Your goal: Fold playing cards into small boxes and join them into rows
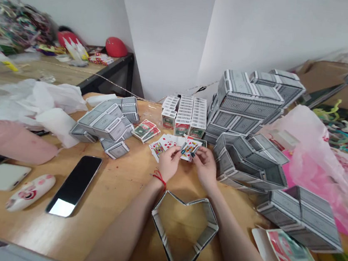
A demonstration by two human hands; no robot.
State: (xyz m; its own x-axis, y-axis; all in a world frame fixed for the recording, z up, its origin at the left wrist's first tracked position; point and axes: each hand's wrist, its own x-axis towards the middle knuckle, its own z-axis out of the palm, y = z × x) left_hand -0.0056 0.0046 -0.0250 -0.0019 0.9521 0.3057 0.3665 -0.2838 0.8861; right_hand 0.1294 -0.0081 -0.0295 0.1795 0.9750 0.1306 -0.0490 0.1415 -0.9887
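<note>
Both my hands pinch playing cards [190,149] with a face card on top, at the middle of the table. My left hand [169,162] grips their left edge, my right hand [205,164] the right edge; both are closed. Beneath and to the left lie spread face-up cards [158,147]. Between my forearms stands a heart-shaped frame [157,226] made of grey-backed cards. Beyond my hands are several stacked card boxes [183,115], and a couple more card packs [144,130] lie to the left. How many cards I hold, I cannot tell.
More card-built frames are piled at right [243,96], nearer right [248,164], and at left [106,118]. A phone [75,186], a white patterned case [30,193] and a pink pouch [15,141] lie left. An opened card box [286,247] lies front right.
</note>
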